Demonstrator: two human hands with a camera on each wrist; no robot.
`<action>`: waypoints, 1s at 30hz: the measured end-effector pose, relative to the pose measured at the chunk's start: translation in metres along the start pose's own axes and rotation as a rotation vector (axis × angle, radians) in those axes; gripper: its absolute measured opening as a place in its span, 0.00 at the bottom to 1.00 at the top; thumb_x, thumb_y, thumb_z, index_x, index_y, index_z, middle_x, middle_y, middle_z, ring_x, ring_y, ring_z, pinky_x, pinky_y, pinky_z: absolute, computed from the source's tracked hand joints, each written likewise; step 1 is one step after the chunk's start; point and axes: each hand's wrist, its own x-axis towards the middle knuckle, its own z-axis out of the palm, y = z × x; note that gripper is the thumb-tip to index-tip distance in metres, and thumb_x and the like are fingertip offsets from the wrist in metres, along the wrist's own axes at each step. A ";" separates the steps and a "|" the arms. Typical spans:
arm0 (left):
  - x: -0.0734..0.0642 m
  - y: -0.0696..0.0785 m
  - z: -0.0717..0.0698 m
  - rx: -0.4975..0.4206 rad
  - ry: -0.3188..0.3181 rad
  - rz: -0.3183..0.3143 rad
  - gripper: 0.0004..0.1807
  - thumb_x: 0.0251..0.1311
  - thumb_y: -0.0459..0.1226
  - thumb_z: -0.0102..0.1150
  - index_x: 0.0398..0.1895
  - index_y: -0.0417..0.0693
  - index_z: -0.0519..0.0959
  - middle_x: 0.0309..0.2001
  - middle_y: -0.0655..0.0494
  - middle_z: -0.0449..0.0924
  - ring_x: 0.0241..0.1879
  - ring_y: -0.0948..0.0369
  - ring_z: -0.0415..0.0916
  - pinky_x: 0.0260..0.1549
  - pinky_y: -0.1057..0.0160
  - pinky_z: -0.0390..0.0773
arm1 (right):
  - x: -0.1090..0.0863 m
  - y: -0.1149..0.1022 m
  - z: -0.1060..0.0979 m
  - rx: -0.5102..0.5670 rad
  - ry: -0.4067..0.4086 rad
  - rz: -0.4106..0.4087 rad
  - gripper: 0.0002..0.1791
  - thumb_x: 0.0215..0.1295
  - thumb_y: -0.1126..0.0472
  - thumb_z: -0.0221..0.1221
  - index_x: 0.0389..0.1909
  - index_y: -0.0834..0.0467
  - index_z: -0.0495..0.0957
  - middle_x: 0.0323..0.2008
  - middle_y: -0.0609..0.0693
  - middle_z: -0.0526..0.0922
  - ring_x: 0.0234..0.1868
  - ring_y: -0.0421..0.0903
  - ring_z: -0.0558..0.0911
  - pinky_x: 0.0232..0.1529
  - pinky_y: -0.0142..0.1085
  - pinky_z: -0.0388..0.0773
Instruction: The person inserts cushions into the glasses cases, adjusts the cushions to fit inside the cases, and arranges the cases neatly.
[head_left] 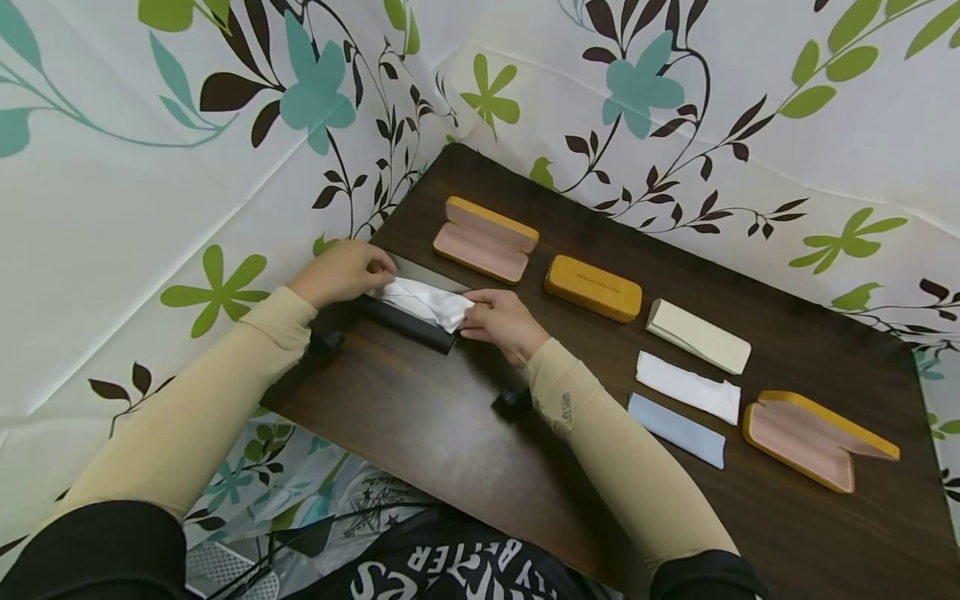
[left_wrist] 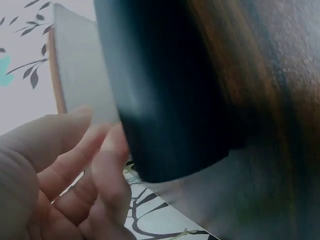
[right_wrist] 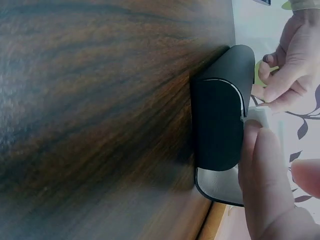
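Observation:
A black glasses case (head_left: 408, 323) lies with its lid raised near the table's left edge. Folded white cloth (head_left: 427, 302) sits in its opening, one end bulging near the rim. At the cloth's left end, my left hand (head_left: 347, 273) pinches it between thumb and curled fingers. My right hand (head_left: 504, 323) grips the other end. In the right wrist view, the fingers press against the white cloth (right_wrist: 259, 116) beside the case (right_wrist: 220, 125). The case (left_wrist: 165, 95) hides the cloth in the left wrist view, where the left fingertips are behind its edge.
An open yellow case (head_left: 486, 242) with pink lining stands behind, beside a closed yellow case (head_left: 592, 287). Rightward lie a cream case (head_left: 697, 335), a white cloth (head_left: 688, 387), a blue cloth (head_left: 677, 429) and another open yellow case (head_left: 802, 437). Patterned curtain (head_left: 540, 50) borders the table.

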 end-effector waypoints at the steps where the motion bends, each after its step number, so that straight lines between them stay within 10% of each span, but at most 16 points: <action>1: 0.001 0.001 0.002 0.043 0.012 0.002 0.11 0.68 0.37 0.63 0.47 0.40 0.87 0.35 0.50 0.87 0.32 0.55 0.78 0.33 0.56 0.75 | 0.000 0.000 0.000 -0.003 0.005 0.002 0.21 0.73 0.74 0.51 0.66 0.70 0.70 0.48 0.62 0.78 0.37 0.47 0.84 0.42 0.35 0.85; 10: 0.009 0.004 0.018 0.295 0.026 -0.048 0.12 0.64 0.42 0.68 0.47 0.48 0.89 0.44 0.49 0.88 0.43 0.48 0.83 0.36 0.46 0.81 | -0.002 0.000 -0.002 -0.015 0.001 0.017 0.21 0.74 0.72 0.51 0.66 0.70 0.70 0.48 0.62 0.78 0.38 0.47 0.85 0.49 0.41 0.84; 30: 0.008 -0.004 -0.002 0.289 -0.063 0.001 0.06 0.64 0.37 0.68 0.33 0.43 0.85 0.47 0.42 0.83 0.47 0.45 0.78 0.46 0.44 0.77 | -0.006 -0.001 -0.002 -0.065 -0.007 0.003 0.23 0.76 0.69 0.48 0.69 0.67 0.68 0.55 0.64 0.78 0.41 0.50 0.86 0.49 0.41 0.83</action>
